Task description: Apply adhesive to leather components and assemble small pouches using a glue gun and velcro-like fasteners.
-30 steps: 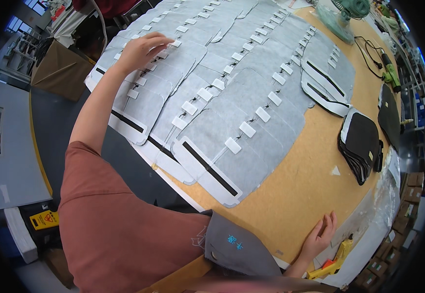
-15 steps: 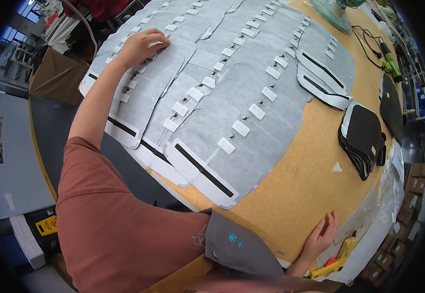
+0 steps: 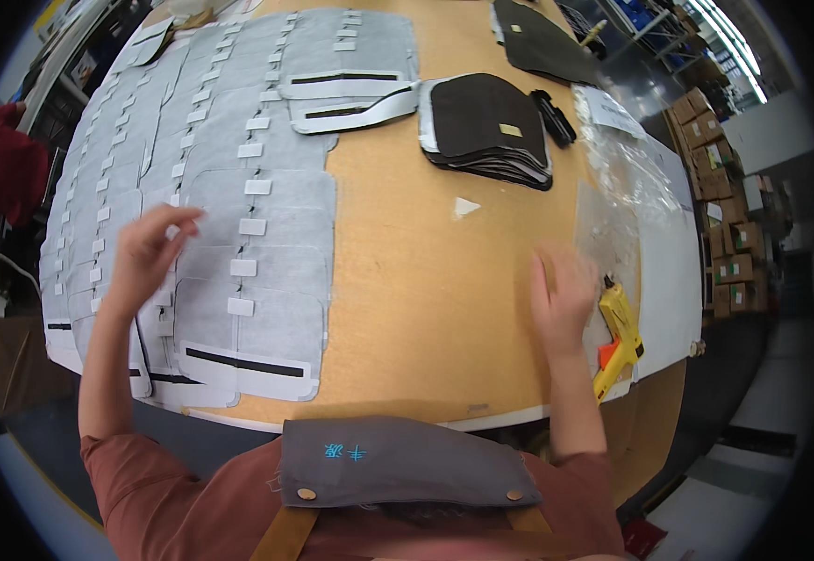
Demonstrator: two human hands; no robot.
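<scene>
Boxes (image 3: pixel 711 122) are standing stacked beyond the right side of the tabletop (image 3: pixel 407 309). Grey panels (image 3: pixel 290 243) are covering its left part, rows of white tabs (image 3: pixel 253 227) running along them. The left hand (image 3: pixel 150 248) is hovering over the panels, fingers curling loosely with a gap by the thumb, gripping nothing visible. The right hand (image 3: pixel 564 294) is blurring beside a yellow glue gun (image 3: pixel 619 327); how far its fingers are opening cannot be told. Farther back, a black stack (image 3: pixel 477 112) is lying right of the panels.
</scene>
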